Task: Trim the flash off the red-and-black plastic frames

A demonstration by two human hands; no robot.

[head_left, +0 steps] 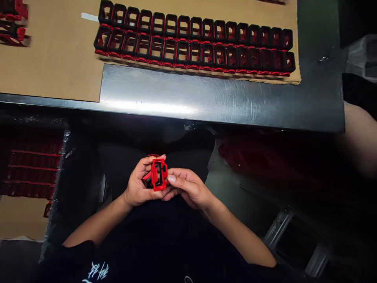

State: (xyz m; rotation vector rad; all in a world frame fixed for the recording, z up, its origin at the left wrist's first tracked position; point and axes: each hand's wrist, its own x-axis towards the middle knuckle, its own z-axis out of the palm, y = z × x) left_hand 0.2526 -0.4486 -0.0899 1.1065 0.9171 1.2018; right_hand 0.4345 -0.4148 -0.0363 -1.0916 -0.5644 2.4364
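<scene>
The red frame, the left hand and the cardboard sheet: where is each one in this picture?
Red frame [154,175], head view, point on its left side bar.
Left hand [138,184], head view, point on the middle of the hand.
Cardboard sheet [50,59], head view, point on its bare brown surface.

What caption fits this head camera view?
Left hand and right hand hold a red plastic frame; matching frames stand in rows on cardboard.

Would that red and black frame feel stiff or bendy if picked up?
Probably stiff and light: the plastic frame holds its square shape between the left hand and right hand. Its thin open walls might crack if forced. Flat sides suggest it would sit, not roll.
</scene>
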